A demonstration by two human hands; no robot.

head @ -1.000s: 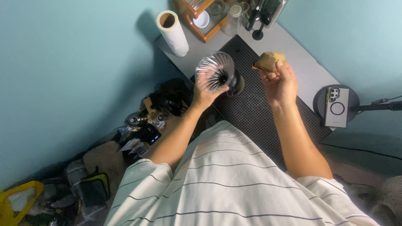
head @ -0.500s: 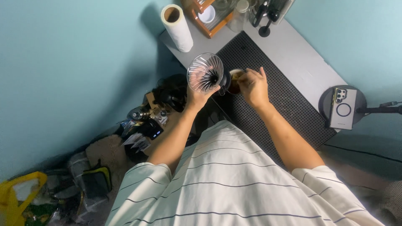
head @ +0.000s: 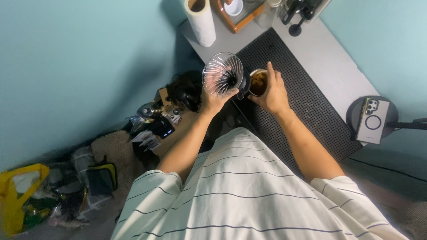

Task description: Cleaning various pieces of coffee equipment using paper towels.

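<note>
I look straight down over my own chest, a white shirt with thin dark stripes (head: 249,195), onto a grey table (head: 324,58) that runs away to the far right. My left hand (head: 212,101) is curled around the base of a clear ribbed cone dripper (head: 222,80), fingers closed under it, holding it tilted so that its wide mouth faces up toward me; I judge that the tilt keeps its inside in view. Just to the right of it, touching or nearly so, stands a small round cup (head: 259,82) with something brown inside. My right hand (head: 272,92) rests against the cup's near right side, fingers loosely bent around its wall and one finger raised along the rim, probably to steady it. Whether anything is pinched between those fingers I cannot tell. The cup sits on a dark ridged mat (head: 307,106) that covers the middle of the table, likely there to catch drips.

At the far edge stands a paper towel roll (head: 201,20), upright, beside a wooden tray (head: 240,15). At the right, well apart from my hands, a phone (head: 373,121) lies on a round dark stand. On the left, below the table, clutter covers the floor, with a yellow bag (head: 15,195) nearest me.
</note>
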